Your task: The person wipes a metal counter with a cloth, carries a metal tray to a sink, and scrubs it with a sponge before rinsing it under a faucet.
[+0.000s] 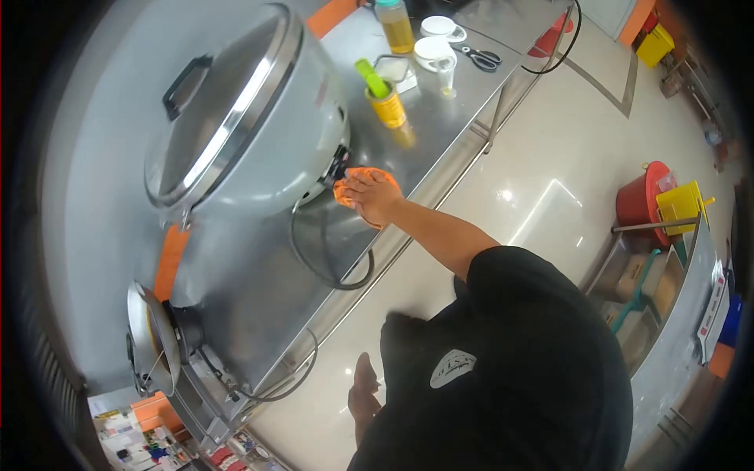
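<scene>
A worker in a dark shirt (503, 377) leans toward a large grey cooker (275, 149) on a steel table (259, 275), right arm stretched toward its base. The right hand (377, 200) holds an orange cloth (342, 193) beneath it, fingers laid over the fabric; the flattened hold suggests an aim of keeping the cloth spread rather than bunched. The cloth lies just beside the cooker's black control (338, 165), on the side facing the table's front edge, though the hand hides too much to tell whether fabric and cooker touch. The left hand (364, 392) hangs well apart from the cooker, off the table, fingers extended and holding nothing visible.

Beside the cooker, a yellow container (387, 107) stands with a green handle (369, 78) rising from it, likely placed that way for easy grasping. Farther from the cooker, white tubs (434, 55), scissors (481, 58) and an upright bottle of yellow liquid (397, 31) share the table, presumably grouped within reach. A grey cord (323, 271) loops near the cooker's base, its slack perhaps left for shifting the cooker. The cooker's lid (228, 118) rests in place.
</scene>
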The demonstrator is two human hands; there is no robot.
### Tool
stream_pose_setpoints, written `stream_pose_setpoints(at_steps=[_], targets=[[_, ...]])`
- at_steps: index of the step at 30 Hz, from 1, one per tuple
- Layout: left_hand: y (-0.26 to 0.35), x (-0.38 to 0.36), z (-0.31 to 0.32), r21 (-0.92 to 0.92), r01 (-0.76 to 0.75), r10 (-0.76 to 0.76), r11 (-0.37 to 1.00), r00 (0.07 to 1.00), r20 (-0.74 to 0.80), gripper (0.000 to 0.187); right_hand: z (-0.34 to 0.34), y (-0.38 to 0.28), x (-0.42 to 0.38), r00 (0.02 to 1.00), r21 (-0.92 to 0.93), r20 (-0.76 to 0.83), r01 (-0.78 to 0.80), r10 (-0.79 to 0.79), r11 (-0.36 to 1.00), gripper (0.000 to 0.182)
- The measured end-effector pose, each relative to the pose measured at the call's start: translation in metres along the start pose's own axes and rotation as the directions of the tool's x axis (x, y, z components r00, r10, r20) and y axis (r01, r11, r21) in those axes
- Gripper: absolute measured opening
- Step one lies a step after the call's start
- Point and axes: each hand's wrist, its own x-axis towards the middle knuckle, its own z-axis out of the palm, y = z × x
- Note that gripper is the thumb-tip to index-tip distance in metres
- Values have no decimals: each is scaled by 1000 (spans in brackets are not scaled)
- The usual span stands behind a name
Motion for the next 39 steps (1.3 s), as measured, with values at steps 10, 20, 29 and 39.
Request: stream_pose_setpoints(at_steps=[10,20,29,39], targets=[[250,115,45,-14,-368,368,930,925,99,35,-38,126,2,994,45,-18,-104,105,994,47],[411,218,79,-114,-616,625,779,752,210,33,-71,190,7,999,110,32,16,-20,994,48],[447,234,75,2,-606,586,796,771,250,32,-47,160,66,993,176,77,76,-90,982,52],[492,163,98,220,-247,222,944,966,135,23,-39,186,27,862,354,-54,489,-505,797,44]])
